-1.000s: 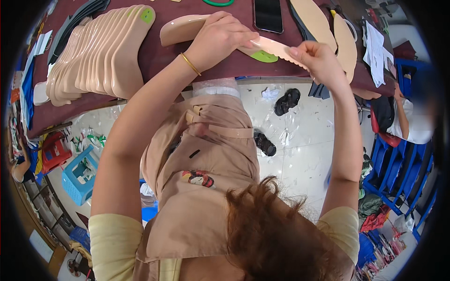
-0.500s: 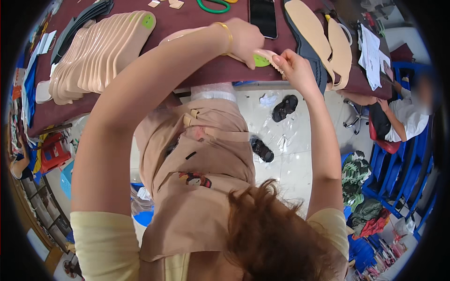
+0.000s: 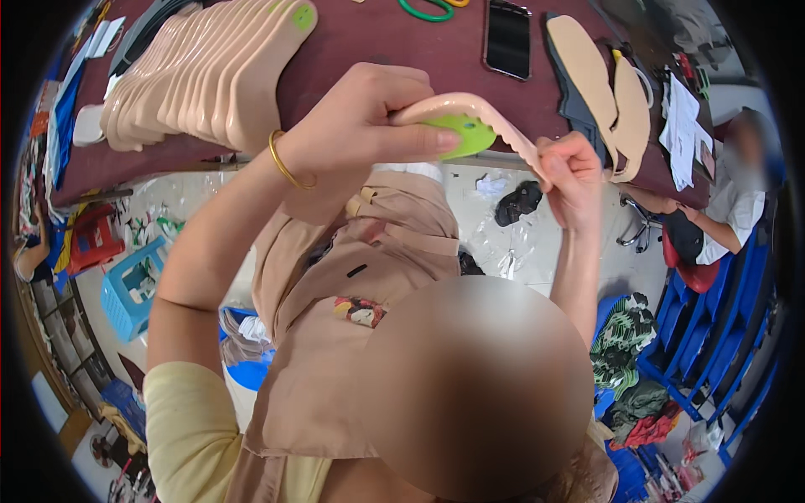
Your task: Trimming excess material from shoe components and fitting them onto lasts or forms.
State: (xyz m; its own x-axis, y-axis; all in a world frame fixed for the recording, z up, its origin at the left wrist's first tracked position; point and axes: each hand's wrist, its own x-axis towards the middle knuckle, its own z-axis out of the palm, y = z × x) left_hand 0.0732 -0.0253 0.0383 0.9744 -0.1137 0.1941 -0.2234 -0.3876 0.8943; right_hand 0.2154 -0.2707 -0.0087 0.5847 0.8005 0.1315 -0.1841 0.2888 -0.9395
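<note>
Above the table's near edge, my left hand [image 3: 369,113] grips a glossy pale-pink insole with a green heel patch [image 3: 465,138]. Its thumb presses on the patch, and the fingers behind are mostly hidden. From the insole's rim, a pink strip with a notched edge [image 3: 516,141] arches over to the right. My right hand [image 3: 574,180] pinches the strip's far end between thumb and fingers. Left of my left hand, a row of similar pink insoles [image 3: 210,80] leans on the table, one showing a green patch.
The dark red table [image 3: 377,42] carries a phone [image 3: 507,38], green-handled scissors [image 3: 426,8], beige sole pieces [image 3: 583,59] and white papers [image 3: 681,126]. Another person [image 3: 738,226] sits at the right. On the floor at left stands a blue stool [image 3: 134,285].
Both hands have lifted the insole off the tabletop and brought it nearer to me. My right hand has moved farther right, and a longer stretch of strip shows between the hands.
</note>
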